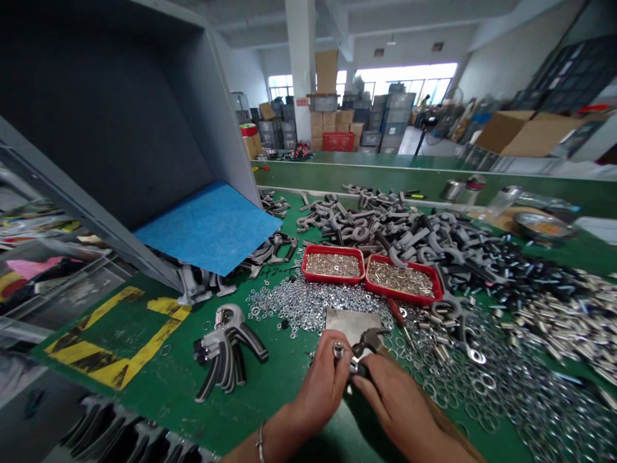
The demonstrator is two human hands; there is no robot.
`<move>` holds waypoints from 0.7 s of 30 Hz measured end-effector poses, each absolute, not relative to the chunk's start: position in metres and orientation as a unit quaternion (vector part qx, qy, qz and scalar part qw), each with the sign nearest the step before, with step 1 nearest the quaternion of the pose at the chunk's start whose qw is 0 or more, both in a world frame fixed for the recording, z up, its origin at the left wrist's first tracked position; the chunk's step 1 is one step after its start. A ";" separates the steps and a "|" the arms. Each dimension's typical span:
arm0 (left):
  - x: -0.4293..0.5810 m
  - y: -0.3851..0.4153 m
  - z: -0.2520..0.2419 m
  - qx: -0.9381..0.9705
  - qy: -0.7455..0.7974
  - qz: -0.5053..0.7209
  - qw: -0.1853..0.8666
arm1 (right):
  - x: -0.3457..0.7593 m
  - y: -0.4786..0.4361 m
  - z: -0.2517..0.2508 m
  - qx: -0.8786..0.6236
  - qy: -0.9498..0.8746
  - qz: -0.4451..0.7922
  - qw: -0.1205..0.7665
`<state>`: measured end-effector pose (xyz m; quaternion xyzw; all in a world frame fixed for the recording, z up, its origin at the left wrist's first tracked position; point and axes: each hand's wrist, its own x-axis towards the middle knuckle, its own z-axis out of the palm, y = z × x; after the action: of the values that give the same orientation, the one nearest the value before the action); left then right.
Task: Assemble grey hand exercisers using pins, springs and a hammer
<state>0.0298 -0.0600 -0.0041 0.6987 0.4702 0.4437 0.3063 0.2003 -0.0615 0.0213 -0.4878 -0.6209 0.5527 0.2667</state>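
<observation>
With the fingers of the left hand (324,374) and right hand (398,393) gripping a small metal fitting (355,364) near the metal plate (349,321) and beside the hammer (374,337), the person would do best to keep it steady and squarely aligned between both grips.

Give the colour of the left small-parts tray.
Red; the left small-parts tray shows best in the head view.

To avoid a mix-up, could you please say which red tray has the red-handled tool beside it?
The right tray in view: the red-handled tool lies at its near edge, while the left tray has none.
</observation>
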 end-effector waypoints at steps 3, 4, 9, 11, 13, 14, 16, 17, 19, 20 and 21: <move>0.028 -0.062 -0.004 0.731 0.455 0.411 0.297 | 0.199 -0.066 0.020 -0.425 -0.530 0.700 0.218; 0.026 -0.060 -0.002 0.756 0.439 0.382 0.301 | 0.201 -0.067 0.019 -0.402 -0.518 0.730 0.191; 0.021 -0.023 0.014 0.799 0.470 0.241 0.288 | 0.241 -0.068 0.002 -0.503 -0.772 0.325 0.214; 0.026 -0.005 0.015 0.816 0.465 0.202 0.277 | 0.262 -0.065 -0.012 -0.532 -0.813 0.112 0.210; 0.035 0.011 0.009 0.840 0.450 0.160 0.255 | 0.279 -0.059 -0.025 -0.534 -0.825 0.015 0.185; 0.041 0.017 0.006 0.852 0.446 0.136 0.237 | 0.286 -0.055 -0.028 -0.532 -0.827 0.003 0.182; 0.052 0.024 -0.002 0.870 0.444 0.088 0.199 | 0.300 -0.048 -0.027 -0.536 -0.820 0.030 0.199; 0.057 0.026 -0.005 0.874 0.445 0.068 0.184 | 0.309 -0.047 -0.023 -0.548 -0.807 0.057 0.215; 0.063 0.028 -0.007 0.879 0.444 0.042 0.168 | 0.330 -0.052 -0.011 -0.572 -0.772 0.131 0.243; 0.064 0.028 -0.006 0.881 0.441 0.039 0.166 | 0.341 -0.061 -0.006 -0.581 -0.755 0.173 0.250; 0.064 0.029 -0.005 0.883 0.436 0.042 0.167 | 0.352 -0.073 -0.003 -0.587 -0.738 0.215 0.254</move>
<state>0.0637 0.0287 -0.0048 0.8833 0.4362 0.0421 0.1668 0.3524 -0.0733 -0.0027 -0.5873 -0.7378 0.2153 0.2537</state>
